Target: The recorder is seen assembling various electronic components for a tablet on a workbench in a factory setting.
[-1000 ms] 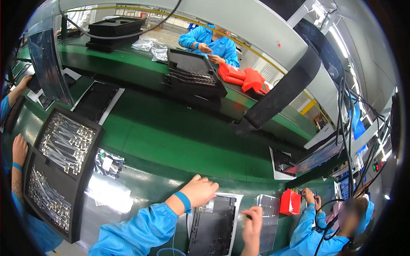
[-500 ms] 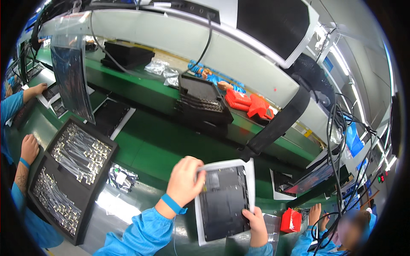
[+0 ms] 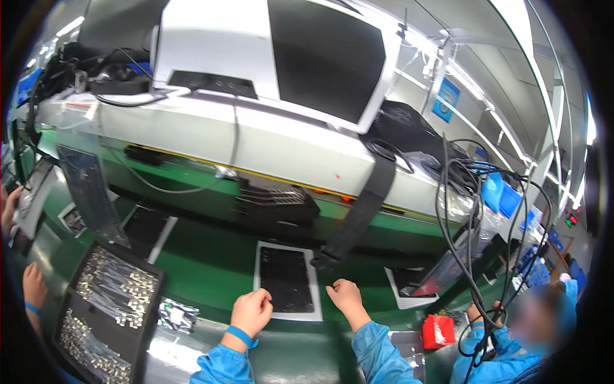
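Observation:
A flat black device panel [image 3: 286, 281] lies on a white backing [image 3: 315, 301] on the green surface in front of me. My left hand [image 3: 251, 312], wearing a blue wrist band, is closed with curled fingers at the backing's near left corner. Whether it touches that corner I cannot tell. To the right of the backing, and apart from it, hovers my right hand [image 3: 347, 299], its fingers curled in and nothing visible in them.
At left, a black tray [image 3: 150, 307] holds many small grey cables with metallic ends, beside a clear bag of parts [image 3: 177, 315]. Other panels lie on the green belt [image 3: 211, 256]. A red box [image 3: 438, 331] stands at right, near a co-worker and hanging black cables [image 3: 470, 256].
The panel and its white backing, held up in both hands before, now lie on the green surface. Both hands have come off its sides. The view has tilted upward.

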Demonstrator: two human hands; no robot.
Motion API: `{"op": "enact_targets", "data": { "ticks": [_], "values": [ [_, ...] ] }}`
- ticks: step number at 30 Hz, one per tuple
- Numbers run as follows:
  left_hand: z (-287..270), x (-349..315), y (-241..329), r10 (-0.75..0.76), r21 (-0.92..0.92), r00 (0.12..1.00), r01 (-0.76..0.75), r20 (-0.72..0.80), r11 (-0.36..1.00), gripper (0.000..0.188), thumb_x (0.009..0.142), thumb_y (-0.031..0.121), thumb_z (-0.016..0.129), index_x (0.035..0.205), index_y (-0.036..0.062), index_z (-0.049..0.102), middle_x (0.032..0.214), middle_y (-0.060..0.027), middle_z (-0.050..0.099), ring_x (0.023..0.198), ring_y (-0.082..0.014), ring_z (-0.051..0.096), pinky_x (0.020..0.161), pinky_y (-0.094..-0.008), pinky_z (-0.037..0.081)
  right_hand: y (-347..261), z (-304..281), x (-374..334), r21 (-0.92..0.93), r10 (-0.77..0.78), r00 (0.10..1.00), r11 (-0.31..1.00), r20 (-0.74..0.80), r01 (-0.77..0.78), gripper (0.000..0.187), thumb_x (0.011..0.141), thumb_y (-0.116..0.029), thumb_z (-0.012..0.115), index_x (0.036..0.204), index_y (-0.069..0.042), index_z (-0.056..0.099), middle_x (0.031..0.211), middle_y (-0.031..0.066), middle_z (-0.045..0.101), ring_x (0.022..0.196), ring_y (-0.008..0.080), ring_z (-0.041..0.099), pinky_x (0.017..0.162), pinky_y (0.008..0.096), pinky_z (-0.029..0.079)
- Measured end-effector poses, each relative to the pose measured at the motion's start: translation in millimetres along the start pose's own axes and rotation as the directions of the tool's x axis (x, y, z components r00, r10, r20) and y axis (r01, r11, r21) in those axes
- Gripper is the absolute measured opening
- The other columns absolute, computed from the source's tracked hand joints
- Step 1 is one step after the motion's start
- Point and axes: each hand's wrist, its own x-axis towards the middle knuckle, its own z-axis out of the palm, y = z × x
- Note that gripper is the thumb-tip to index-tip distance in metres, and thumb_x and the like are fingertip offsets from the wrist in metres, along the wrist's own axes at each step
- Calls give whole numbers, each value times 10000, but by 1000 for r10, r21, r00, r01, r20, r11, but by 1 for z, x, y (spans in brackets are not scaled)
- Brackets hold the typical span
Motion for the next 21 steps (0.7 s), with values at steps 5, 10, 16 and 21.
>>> {"op": "enact_targets", "data": {
  "ticks": [5,10,16,21],
  "values": [
    [11,0,11,125,-3,979,-126,163,992,53,805,65,607,824,58,656,708,-149,653,636,-321,648,591,-409,520,102,-42,3,-509,162,978,835,-130,-206,314,762,-281,712,952,-31,695,1073,190,653,1009,384,653,829,478,558],
    [14,0,16,233,3,947,-240,219,971,59,803,64,608,823,48,660,714,-142,668,660,-336,657,624,-431,529,213,-42,14,-359,313,876,821,-368,-444,416,765,-174,664,1141,-15,582,1169,267,612,1038,437,640,807,514,549],
    [16,-3,20,235,-4,940,-241,247,970,47,804,81,604,822,68,645,732,-117,680,685,-323,661,662,-423,541,340,-2,51,-555,-89,870,801,-485,-227,535,761,-162,655,1244,11,502,1127,311,626,990,489,637,779,551,537],
    [23,-5,23,310,-13,913,-318,263,948,69,809,116,607,850,80,650,766,-121,686,709,-319,669,658,-423,543,366,-15,56,-491,45,968,856,-245,-164,733,779,-259,692,1334,65,339,1081,346,613,965,488,635,757,607,518]
  ]
}}
